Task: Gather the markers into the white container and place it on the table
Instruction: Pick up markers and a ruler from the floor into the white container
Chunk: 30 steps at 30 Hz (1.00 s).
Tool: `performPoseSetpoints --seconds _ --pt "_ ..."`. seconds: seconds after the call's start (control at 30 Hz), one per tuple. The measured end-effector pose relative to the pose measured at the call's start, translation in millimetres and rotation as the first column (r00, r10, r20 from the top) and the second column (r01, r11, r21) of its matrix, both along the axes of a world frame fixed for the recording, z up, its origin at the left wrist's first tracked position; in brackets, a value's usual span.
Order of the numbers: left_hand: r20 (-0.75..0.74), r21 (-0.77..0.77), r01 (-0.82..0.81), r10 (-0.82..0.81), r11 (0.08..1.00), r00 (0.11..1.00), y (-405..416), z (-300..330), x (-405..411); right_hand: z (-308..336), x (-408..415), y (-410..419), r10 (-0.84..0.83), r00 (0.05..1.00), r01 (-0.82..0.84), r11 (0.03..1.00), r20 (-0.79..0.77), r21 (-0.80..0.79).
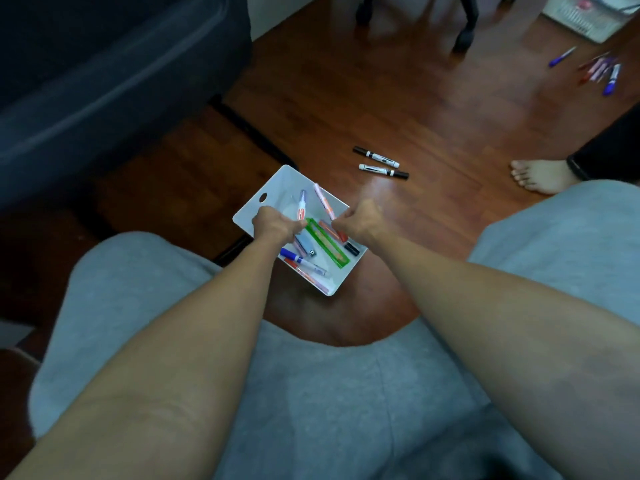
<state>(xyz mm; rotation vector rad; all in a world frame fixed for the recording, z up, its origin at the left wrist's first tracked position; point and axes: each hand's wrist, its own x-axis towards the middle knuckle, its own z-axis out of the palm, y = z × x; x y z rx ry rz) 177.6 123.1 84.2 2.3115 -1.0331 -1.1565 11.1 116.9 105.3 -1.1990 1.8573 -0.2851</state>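
Dark wooden floor (398, 109) stretches ahead, and the white container (273, 183) sits on it between my knees. My left hand (273, 225) is closed on a red-labelled marker (300, 209) over it; my right hand (360, 221) is fisted round a pink marker (322, 199). I should lower both flat (not tossed). Two black markers (381, 162) and a far cluster (602, 69) wait.
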Motion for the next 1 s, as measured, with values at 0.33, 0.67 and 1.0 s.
performPoseSetpoints --seconds 0.33,0.67,1.0 --pt "-0.077 -0.167 -0.005 -0.008 0.986 0.997 -56.5 40.6 1.7 26.7 -28.2 -34.7 -0.144 0.988 0.151 0.980 0.062 -0.132" --pt "-0.053 -0.210 0.149 -0.164 0.966 0.985 -142.3 11.6 -81.0 -31.7 -100.5 -100.5 -0.356 0.933 0.361 0.923 0.054 -0.133" --pt "0.045 -0.168 0.249 -0.245 0.954 0.968 -217.5 -83.4 -133.3 -108.1 -172.1 -184.8 -0.428 0.904 0.419 0.875 0.021 -0.243"
